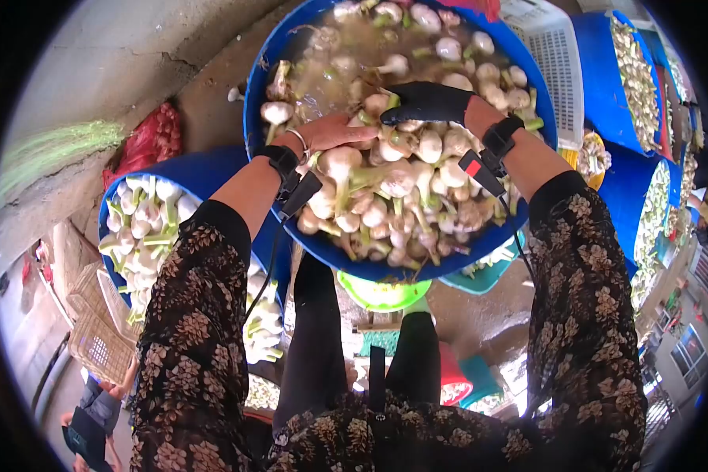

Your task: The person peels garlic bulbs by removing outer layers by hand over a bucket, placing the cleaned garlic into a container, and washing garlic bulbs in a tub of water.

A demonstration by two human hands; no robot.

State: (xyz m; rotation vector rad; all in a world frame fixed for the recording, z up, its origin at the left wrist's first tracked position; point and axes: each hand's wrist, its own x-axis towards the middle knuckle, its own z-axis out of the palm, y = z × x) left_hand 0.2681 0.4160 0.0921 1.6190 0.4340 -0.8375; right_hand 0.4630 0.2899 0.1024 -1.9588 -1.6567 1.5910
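Observation:
A large blue tub (549,102) holds garlic bulbs (397,179) heaped in murky water. My left hand (328,132) is bare and reaches in from the left, fingers stretched out across the bulbs. Opposite it, my right hand (430,102) wears a black glove. Its thumb and fingers close around the green stem of a garlic bulb (376,104), just beyond my left fingertips. The two hands are close but apart. Part of the gloved fingers is hard to make out.
Blue barrels of garlic stand at the left (200,169) and right (606,79). A white crate (547,67) adjoins the tub. Below are a bright green basin (381,293) and a teal basin (488,277). Another person (94,425) is at the lower left, near a wicker basket (98,346).

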